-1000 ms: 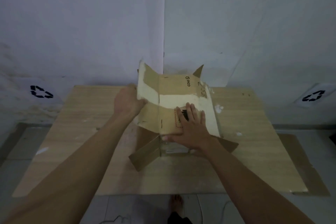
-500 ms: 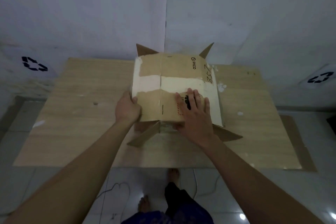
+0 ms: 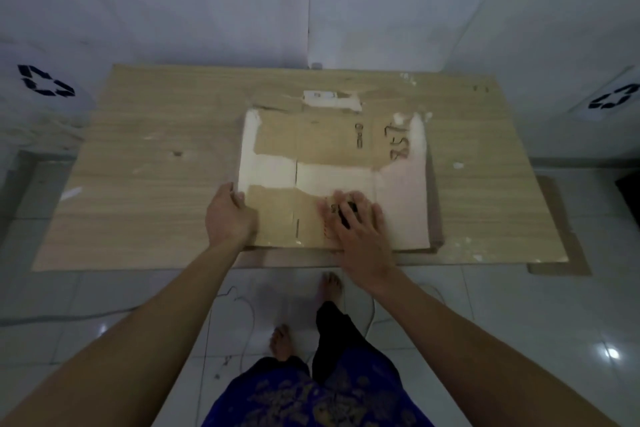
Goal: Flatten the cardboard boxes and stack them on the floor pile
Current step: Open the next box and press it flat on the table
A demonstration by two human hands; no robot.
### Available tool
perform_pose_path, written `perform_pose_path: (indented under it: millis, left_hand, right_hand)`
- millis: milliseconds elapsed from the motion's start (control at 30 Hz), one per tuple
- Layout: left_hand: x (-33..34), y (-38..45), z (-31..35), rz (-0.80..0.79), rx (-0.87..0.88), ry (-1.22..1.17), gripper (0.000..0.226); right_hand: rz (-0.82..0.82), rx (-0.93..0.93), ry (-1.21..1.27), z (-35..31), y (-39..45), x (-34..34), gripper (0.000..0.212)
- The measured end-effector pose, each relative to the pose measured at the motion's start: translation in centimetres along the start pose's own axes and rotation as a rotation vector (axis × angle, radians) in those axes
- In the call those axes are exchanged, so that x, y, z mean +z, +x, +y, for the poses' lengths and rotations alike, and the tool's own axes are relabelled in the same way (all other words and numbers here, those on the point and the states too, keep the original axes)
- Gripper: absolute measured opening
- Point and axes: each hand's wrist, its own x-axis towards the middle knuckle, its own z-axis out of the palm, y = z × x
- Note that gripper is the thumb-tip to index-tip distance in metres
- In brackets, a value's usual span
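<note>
A brown cardboard box (image 3: 311, 146) with torn white patches and handwritten digits lies pressed flat on the wooden board (image 3: 138, 184). My left hand (image 3: 227, 215) grips the box's left edge near its front corner. Spread flat, my right hand (image 3: 356, 229) presses down on the box's front middle, fingers apart. A torn white flap (image 3: 329, 100) pokes out at the box's far edge.
The board lies on a white tiled floor, against a white wall with recycling symbols (image 3: 45, 85) at left and right. A brown cardboard sheet (image 3: 561, 243) sticks out under the board's right side. My bare feet (image 3: 330, 288) and a thin cable (image 3: 242, 308) are below the board's front edge.
The box has gone from standing with flaps sticking out to lying flat on the board. Both hands moved down with it, and the view tilted further toward the floor.
</note>
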Motion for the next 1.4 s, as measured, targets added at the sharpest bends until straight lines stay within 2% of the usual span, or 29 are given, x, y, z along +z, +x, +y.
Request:
perform_pose_path:
  millis: [100, 300, 367, 467, 533, 567, 667, 700, 833, 933, 1033, 1200, 1400]
  left_hand:
    - [0.3, 0.3, -1.4, -0.119, 0.013, 0.067, 0.012]
    - [1.1, 3.1, -0.7, -0.109, -0.011, 0.127, 0.016]
    - [1.7, 3.9, -0.7, -0.127, -0.041, 0.137, 0.023]
    - [3.0, 4.7, -1.3, -0.210, -0.055, 0.207, 0.019]
    - [3.5, 5.4, -1.0, -0.201, -0.050, 0.240, 0.014]
    - [3.7, 5.8, -0.7, -0.178, -0.039, 0.242, 0.019]
    - [4.7, 8.1, 1.1, -0.126, 0.031, 0.329, 0.056]
    - [5.2, 9.2, 1.7, -0.123, 0.057, 0.372, 0.061]
    - [8.0, 14.4, 5.0, -0.210, 0.097, 0.425, 0.057]
    - [10.4, 18.0, 7.4, -0.285, 0.107, 0.453, 0.052]
    - [12.4, 20.5, 8.7, -0.252, 0.058, 0.499, 0.045]
    - [13.1, 22.5, 7.6, -0.215, -0.150, 0.499, 0.063]
    - [12.6, 23.8, 7.9, -0.196, -0.221, 0.457, 0.079]
  right_hand:
    - [-0.221, 0.008, 0.012, 0.2, -0.2, 2.1, 0.095]
    - [-0.395, 0.060, 0.146, 1.1, 3.5, 2.6, 0.101]
    - [-0.498, 0.063, 0.191, 1.9, 5.2, 3.2, 0.104]
    - [-0.667, 0.064, 0.268, 3.3, 7.8, 3.9, 0.100]
    - [-0.633, 0.063, 0.297, 4.2, 9.4, 3.9, 0.090]
    - [-0.583, 0.077, 0.320, 4.6, 10.3, 3.8, 0.082]
    - [-0.432, 0.148, 0.379, 5.9, 13.8, 3.3, 0.060]
    - [-0.410, 0.167, 0.379, 6.3, 15.2, 3.3, 0.056]
    - [-0.299, 0.201, 0.268, 9.2, 20.3, 3.4, 0.037]
    - [-0.229, 0.248, 0.204, 11.9, 23.1, 3.6, 0.041]
    - [-0.197, 0.297, 0.211, 14.2, 24.9, 3.6, 0.047]
    - [-0.184, 0.591, 0.362, 16.1, 25.9, 3.7, 0.099]
    - [-0.134, 0.650, 0.402, 17.1, 26.8, 3.6, 0.120]
